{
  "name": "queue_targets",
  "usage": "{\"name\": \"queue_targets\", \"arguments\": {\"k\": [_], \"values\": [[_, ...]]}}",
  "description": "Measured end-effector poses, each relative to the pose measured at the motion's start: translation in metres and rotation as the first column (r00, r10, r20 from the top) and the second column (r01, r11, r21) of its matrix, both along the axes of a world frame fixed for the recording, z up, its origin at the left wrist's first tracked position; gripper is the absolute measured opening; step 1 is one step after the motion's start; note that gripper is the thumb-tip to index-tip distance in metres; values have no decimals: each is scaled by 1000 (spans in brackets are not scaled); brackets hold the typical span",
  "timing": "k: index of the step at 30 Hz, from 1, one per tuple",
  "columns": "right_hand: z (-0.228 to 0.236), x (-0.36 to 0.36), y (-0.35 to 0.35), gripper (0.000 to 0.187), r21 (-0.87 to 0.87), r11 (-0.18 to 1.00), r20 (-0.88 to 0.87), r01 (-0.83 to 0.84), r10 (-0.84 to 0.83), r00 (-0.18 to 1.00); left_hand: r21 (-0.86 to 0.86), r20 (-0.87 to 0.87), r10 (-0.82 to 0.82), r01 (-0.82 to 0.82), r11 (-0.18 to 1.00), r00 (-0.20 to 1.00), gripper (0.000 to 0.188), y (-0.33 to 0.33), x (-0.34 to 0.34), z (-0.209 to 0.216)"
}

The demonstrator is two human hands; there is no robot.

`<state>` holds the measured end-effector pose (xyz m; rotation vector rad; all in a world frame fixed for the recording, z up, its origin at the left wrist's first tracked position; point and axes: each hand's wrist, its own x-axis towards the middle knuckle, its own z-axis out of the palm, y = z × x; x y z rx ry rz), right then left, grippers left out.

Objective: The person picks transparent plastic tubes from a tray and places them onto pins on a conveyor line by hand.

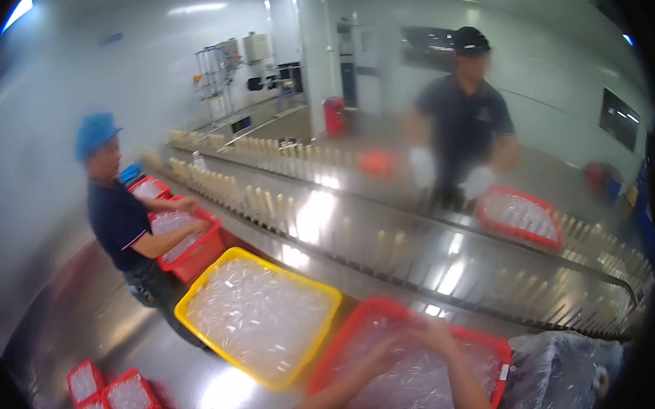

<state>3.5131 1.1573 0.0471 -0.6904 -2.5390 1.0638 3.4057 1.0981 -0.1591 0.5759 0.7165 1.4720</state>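
Both of my hands are over a red crate (502, 359) filled with small clear plastic pieces (406, 391). My left hand (381, 353) is low over the pieces near the crate's middle. Close to its right, my right hand (431, 333) reaches in toward the crate's far side. Motion smears the fingers of both hands, so whether they hold any pieces is not visible. Left of this crate stands a yellow crate (188, 312), also full of clear pieces (259, 313).
A conveyor (368, 258) with rows of upright pale pegs (267, 201) runs diagonally beyond the crates. One co-worker (121, 209) handles a red crate at left; another (464, 113) stands across the conveyor. Clear plastic sheeting (555, 370) lies at right; small crates (129, 400) sit lower left.
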Motion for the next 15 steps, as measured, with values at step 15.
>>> {"name": "queue_targets", "arguments": {"k": [15], "values": [[-135,61,-3,11,-797,105,-310,-595,-916,253,116,443,-152,111,987,883,32,-20,4,97]]}}
